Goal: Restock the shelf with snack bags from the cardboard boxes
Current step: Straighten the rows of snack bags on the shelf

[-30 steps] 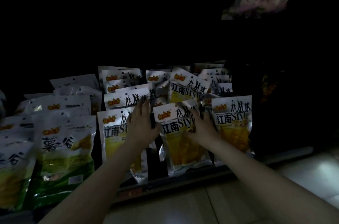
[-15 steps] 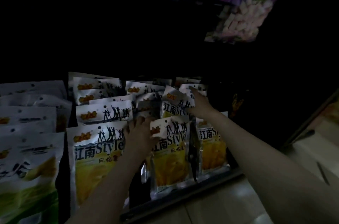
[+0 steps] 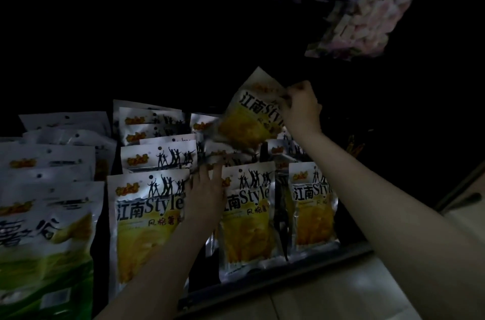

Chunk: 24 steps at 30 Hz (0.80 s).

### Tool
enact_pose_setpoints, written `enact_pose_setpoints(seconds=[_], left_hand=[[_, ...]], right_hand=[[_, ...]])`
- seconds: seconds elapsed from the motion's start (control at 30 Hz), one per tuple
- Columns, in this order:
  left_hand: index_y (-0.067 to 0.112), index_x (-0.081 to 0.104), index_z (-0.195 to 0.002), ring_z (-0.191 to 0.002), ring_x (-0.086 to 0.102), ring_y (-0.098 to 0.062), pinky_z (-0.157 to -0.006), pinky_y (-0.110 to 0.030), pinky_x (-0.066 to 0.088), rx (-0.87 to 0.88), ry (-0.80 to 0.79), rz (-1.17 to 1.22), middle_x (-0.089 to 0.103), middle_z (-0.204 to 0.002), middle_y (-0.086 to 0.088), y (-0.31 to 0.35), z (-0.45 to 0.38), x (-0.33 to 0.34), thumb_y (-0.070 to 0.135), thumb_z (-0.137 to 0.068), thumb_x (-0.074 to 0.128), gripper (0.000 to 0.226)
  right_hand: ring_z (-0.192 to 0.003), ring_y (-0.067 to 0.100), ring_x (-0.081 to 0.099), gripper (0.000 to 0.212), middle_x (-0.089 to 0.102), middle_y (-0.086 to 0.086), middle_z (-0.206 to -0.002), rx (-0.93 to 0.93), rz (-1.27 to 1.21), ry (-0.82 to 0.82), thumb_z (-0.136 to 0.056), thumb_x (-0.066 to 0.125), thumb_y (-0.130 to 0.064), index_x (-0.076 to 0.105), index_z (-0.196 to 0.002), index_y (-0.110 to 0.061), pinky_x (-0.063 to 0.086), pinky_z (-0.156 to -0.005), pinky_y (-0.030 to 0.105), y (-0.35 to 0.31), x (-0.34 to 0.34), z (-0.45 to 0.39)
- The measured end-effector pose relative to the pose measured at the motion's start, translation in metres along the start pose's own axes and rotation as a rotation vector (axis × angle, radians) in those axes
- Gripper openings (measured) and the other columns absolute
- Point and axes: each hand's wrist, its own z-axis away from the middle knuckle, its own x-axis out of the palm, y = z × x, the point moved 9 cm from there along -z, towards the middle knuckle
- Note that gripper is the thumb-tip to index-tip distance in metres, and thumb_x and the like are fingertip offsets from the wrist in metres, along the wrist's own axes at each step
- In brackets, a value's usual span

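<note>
Head view: right hand (image 3: 301, 107) pinches a glossy, crinkled yellow bag (image 3: 249, 117) by its top corner; left hand (image 3: 207, 188), fingers straight, presses flat foil bags (image 3: 149, 214) on the shelf (image 3: 275, 277).

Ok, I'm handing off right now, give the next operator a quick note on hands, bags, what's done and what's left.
Right hand pinches the top corner of a tilted yellow snack bag, lifted above the back rows.
Left hand, fingers straight, rests between the front left bag and the front middle bag.
Done: several rows of bags stand on the shelf.
Left: seat the lifted bag in a row. No cardboard boxes in view, so remaining stock cannot be told.
</note>
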Motion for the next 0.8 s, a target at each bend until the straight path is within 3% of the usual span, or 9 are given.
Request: enact_pose_setpoints(seconds=[0.13,0.27,0.33,0.43,0.53,0.6,0.67,0.7,0.8], left_hand=[[0.012,0.046,-0.136,-0.11,0.054,-0.044,-0.087,-0.054,0.047,0.081,0.071,-0.1,0.054,-0.119,-0.024,0.004,-0.001,-0.009,0.027,-0.061,0.086,0.086],[0.006,0.051,-0.123,-0.096,0.061,-0.043,-0.078,-0.054,0.049,0.16,0.086,-0.111,0.059,-0.11,-0.024,-0.001,0.003,-0.016,0.032,-0.052,0.09,0.085],[0.003,0.054,-0.118,-0.092,0.062,-0.044,-0.076,-0.054,0.05,0.179,0.1,-0.084,0.06,-0.107,-0.024,-0.006,0.007,-0.02,0.028,-0.062,0.084,0.069],[0.004,0.048,-0.123,-0.098,0.06,-0.043,-0.08,-0.053,0.048,0.247,0.094,-0.049,0.058,-0.113,-0.023,-0.01,0.014,-0.019,0.033,-0.078,0.055,0.054],[0.006,0.045,-0.123,-0.106,0.056,-0.041,-0.086,-0.052,0.044,0.234,0.158,0.064,0.055,-0.118,-0.022,-0.014,0.021,-0.032,0.033,-0.082,0.035,0.05],[0.005,0.047,-0.121,-0.112,0.048,-0.033,-0.088,-0.051,0.041,0.2,0.255,0.16,0.052,-0.12,-0.021,-0.012,0.024,-0.05,0.029,-0.085,0.033,0.045],[0.01,0.045,-0.12,-0.114,0.041,-0.026,-0.089,-0.05,0.04,0.29,0.332,0.153,0.05,-0.123,-0.017,0.005,0.032,-0.061,0.03,-0.085,0.036,0.041],[0.012,0.044,-0.122,-0.117,0.042,-0.026,-0.091,-0.051,0.039,0.389,0.299,0.092,0.049,-0.127,-0.016,0.018,0.039,-0.055,0.034,-0.084,0.039,0.044],[0.019,0.04,-0.134,-0.132,0.039,-0.033,-0.105,-0.057,0.029,0.647,-0.003,-0.306,0.035,-0.145,-0.017,0.046,0.063,0.012,0.064,-0.078,0.038,0.072]], right_hand=[[-0.102,0.03,0.056,0.023,0.065,0.013,-0.103,-0.147,0.086,-0.032,-0.097,0.043,-0.016,0.061,-0.11,-0.009,0.036,-0.097,0.038,-0.012,-0.041,0.002],[-0.105,0.029,0.054,0.024,0.064,0.01,-0.105,-0.257,0.233,-0.037,-0.098,0.042,-0.019,0.06,-0.112,-0.012,0.026,-0.089,0.03,-0.019,-0.074,0.01],[-0.104,0.03,0.054,0.023,0.064,0.011,-0.104,-0.282,0.197,-0.063,-0.098,0.043,-0.019,0.061,-0.11,-0.011,0.028,-0.089,0.032,-0.021,-0.078,0.013],[-0.105,0.031,0.055,0.023,0.064,0.011,-0.106,-0.281,0.18,-0.218,-0.098,0.044,-0.018,0.062,-0.11,-0.012,0.032,-0.091,0.034,-0.018,-0.055,0.019],[-0.099,0.032,0.055,0.026,0.062,0.009,-0.097,-0.353,0.375,-0.353,-0.098,0.041,-0.016,0.06,-0.116,-0.021,0.036,-0.086,0.036,-0.012,0.008,0.053],[-0.1,0.033,0.052,0.034,0.058,0.005,-0.091,-0.411,0.483,-0.503,-0.096,0.04,-0.006,0.057,-0.118,-0.025,0.031,-0.093,0.041,-0.006,0.062,0.09],[-0.11,0.033,0.046,0.037,0.061,0.004,-0.105,-0.456,0.492,-0.603,-0.092,0.044,-0.003,0.057,-0.117,-0.026,0.027,-0.099,0.045,-0.005,0.094,0.116],[-0.116,0.032,0.042,0.036,0.06,0.005,-0.116,-0.47,0.485,-0.616,-0.091,0.047,-0.003,0.056,-0.118,-0.024,0.025,-0.101,0.044,-0.006,0.099,0.121],[-0.127,0.026,0.029,0.039,0.048,0.002,-0.138,-0.463,0.398,-0.611,-0.091,0.049,-0.004,0.052,-0.127,-0.019,0.02,-0.104,0.041,-0.006,0.098,0.122]])
